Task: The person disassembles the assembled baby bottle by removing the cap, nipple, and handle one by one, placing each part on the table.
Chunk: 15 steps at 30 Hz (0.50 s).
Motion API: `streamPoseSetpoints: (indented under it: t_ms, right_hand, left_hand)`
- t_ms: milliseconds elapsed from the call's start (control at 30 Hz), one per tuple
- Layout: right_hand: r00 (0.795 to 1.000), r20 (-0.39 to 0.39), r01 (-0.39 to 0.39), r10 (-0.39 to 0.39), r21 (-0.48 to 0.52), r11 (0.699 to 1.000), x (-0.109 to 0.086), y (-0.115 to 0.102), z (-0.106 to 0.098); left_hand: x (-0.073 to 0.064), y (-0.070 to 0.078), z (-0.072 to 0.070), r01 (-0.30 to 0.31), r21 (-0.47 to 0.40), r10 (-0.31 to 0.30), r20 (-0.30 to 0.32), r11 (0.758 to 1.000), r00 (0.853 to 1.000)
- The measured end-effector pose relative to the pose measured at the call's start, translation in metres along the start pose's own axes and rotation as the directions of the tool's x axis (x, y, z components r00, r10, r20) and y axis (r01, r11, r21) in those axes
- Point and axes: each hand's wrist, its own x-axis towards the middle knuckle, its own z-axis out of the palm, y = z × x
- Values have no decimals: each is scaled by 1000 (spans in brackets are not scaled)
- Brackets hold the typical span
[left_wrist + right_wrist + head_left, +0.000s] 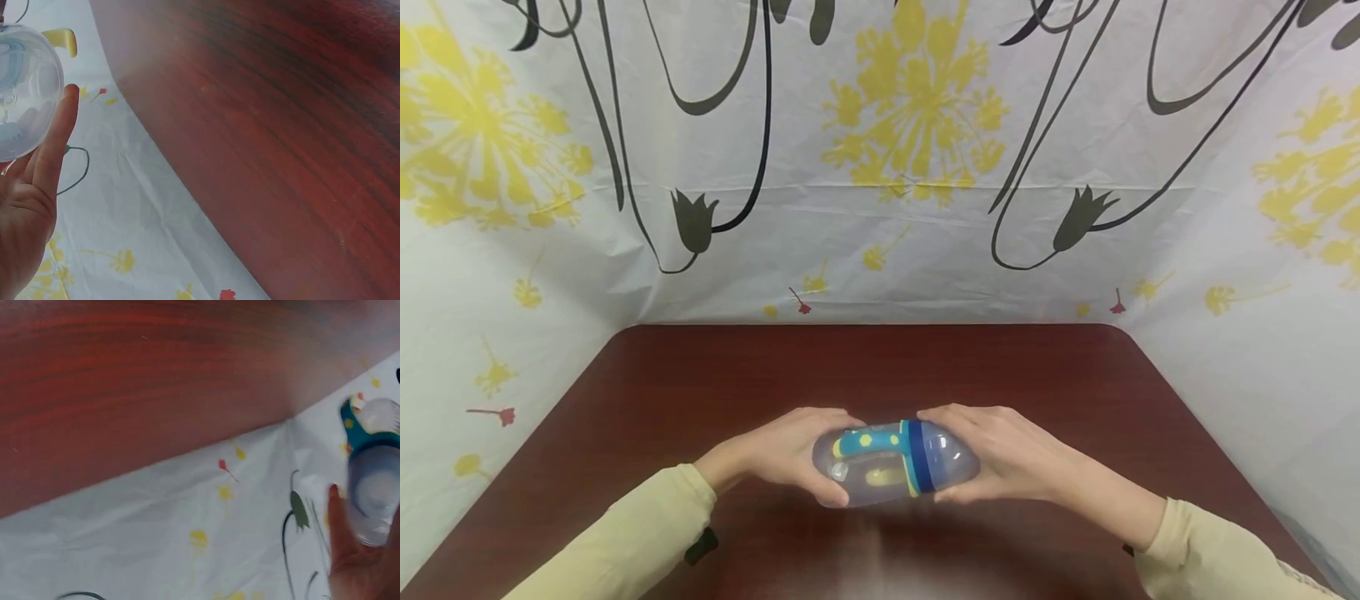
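The left hand (792,450) gripped the base end of the clear baby bottle (863,493), its thumb on the near side, while the right hand (1011,454) held the transparent domed cap (947,457) at the opposite end between thumb and fingers. The bottle was positioned sideways above the dark red-brown table (880,367), between both hands, with its dark blue collar (919,457) adjoining the cap and a blue, yellow-spotted handle (872,440) extending toward the base. A white, flower-printed sheet (760,283) stood behind the table's far edge.
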Motion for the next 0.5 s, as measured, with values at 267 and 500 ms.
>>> streamPoseSetpoints:
  t_ms: [267, 500]
  right_hand:
    - [1000, -6, -25, 25, -227, 974, 7, -12, 5]
    - [997, -35, 54, -65, -251, 967, 4, -9, 1]
  left_hand:
    - [0, 0, 2, 13, 21, -13, -4, 1000, 1000]
    - [0, 2, 0, 14, 7, -14, 35, 1000, 999]
